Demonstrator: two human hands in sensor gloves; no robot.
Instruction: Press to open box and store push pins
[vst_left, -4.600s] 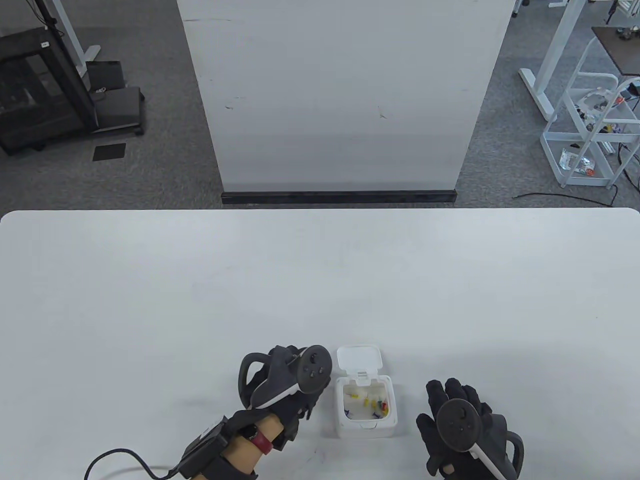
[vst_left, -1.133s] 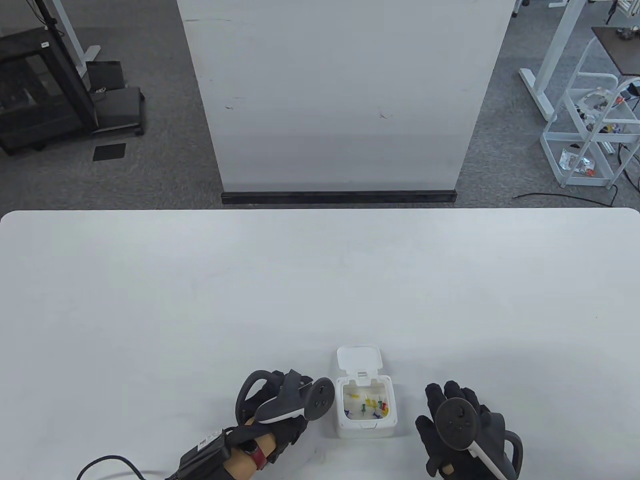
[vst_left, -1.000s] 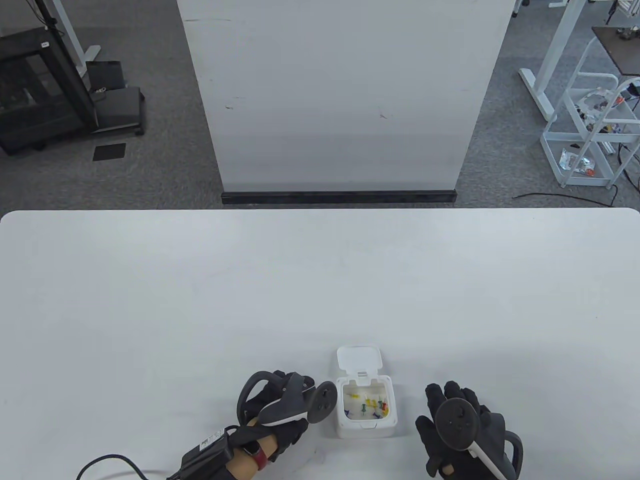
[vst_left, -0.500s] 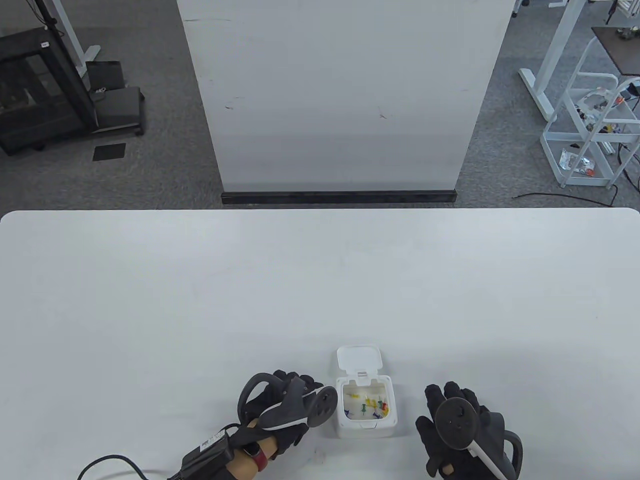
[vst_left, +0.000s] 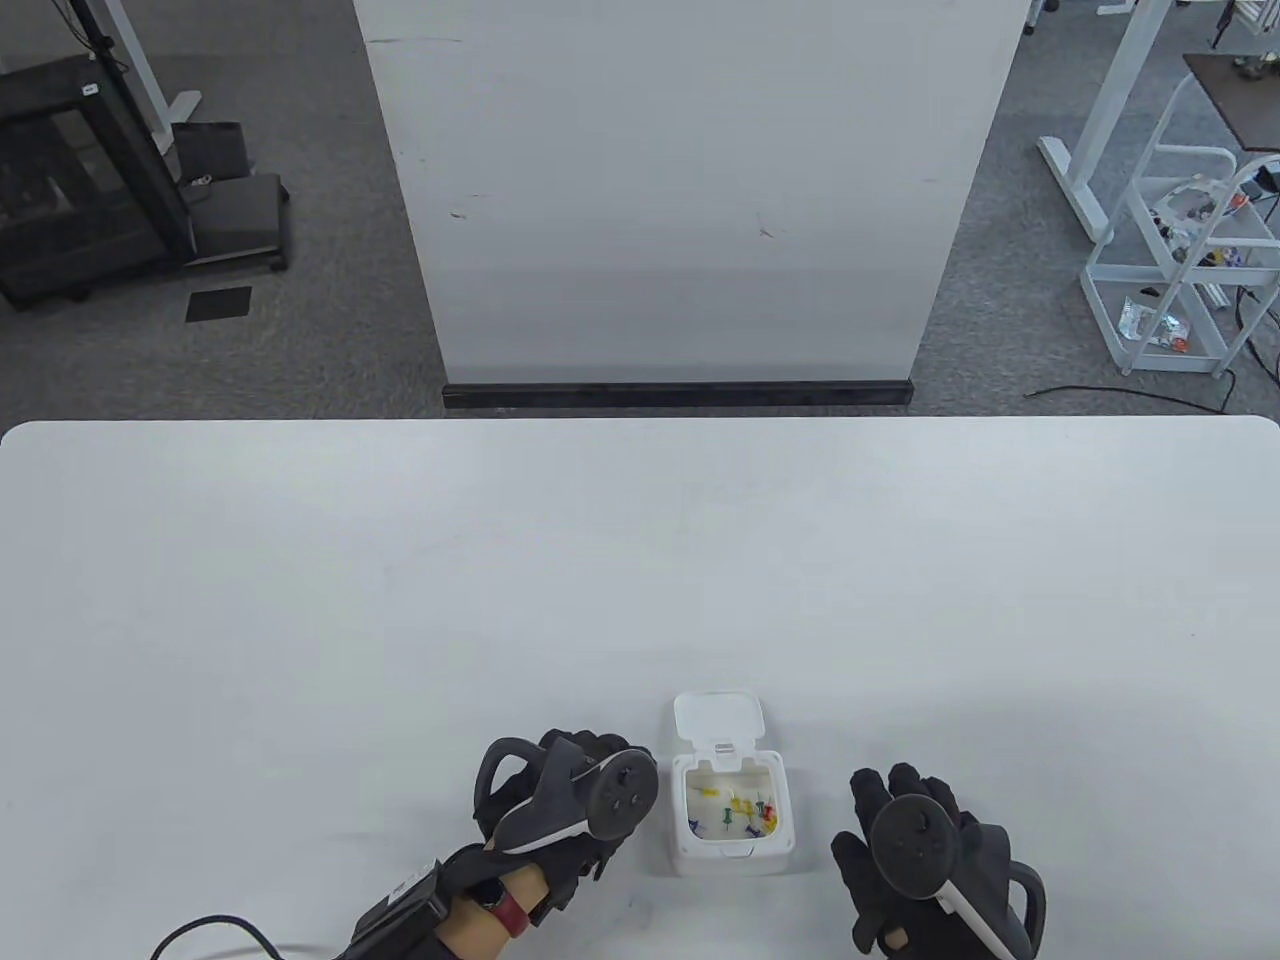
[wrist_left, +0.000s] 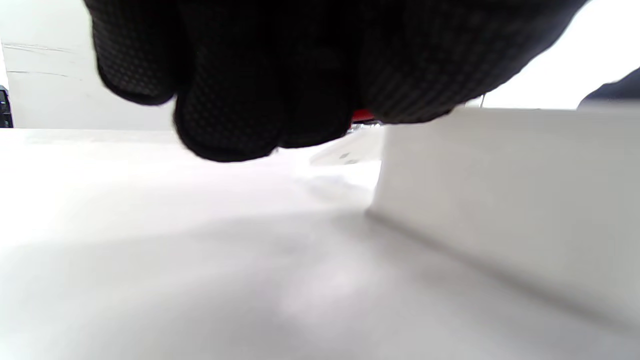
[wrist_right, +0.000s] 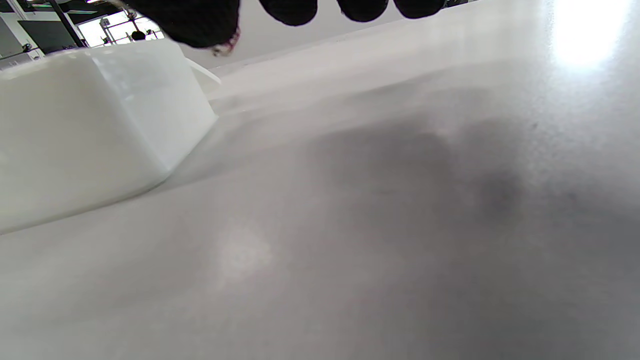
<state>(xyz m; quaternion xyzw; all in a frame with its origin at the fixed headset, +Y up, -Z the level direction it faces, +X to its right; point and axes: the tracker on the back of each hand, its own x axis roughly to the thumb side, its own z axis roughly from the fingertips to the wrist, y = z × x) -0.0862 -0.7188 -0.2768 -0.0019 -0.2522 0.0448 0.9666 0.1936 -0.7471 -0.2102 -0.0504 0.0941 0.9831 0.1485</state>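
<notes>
The small white box (vst_left: 733, 845) stands open near the table's front edge, its lid (vst_left: 719, 718) flipped back. Several coloured push pins (vst_left: 745, 808) lie inside. My left hand (vst_left: 570, 800) sits close to the box's left side with its fingers curled. In the left wrist view the curled fingers (wrist_left: 260, 75) hang just left of the box wall (wrist_left: 500, 190), and a bit of red (wrist_left: 361, 116) at the fingertips looks like a push pin held there. My right hand (vst_left: 915, 850) rests flat and empty on the table right of the box (wrist_right: 90, 125).
The white table (vst_left: 640, 560) stretches wide beyond the box. A white panel (vst_left: 680, 190) stands behind the table's far edge. A cable (vst_left: 210, 930) trails from my left wrist at the front edge.
My left hand has rolled back from its tilt toward the box, so the tracker faces up again. The box, the pins and my right hand have not moved.
</notes>
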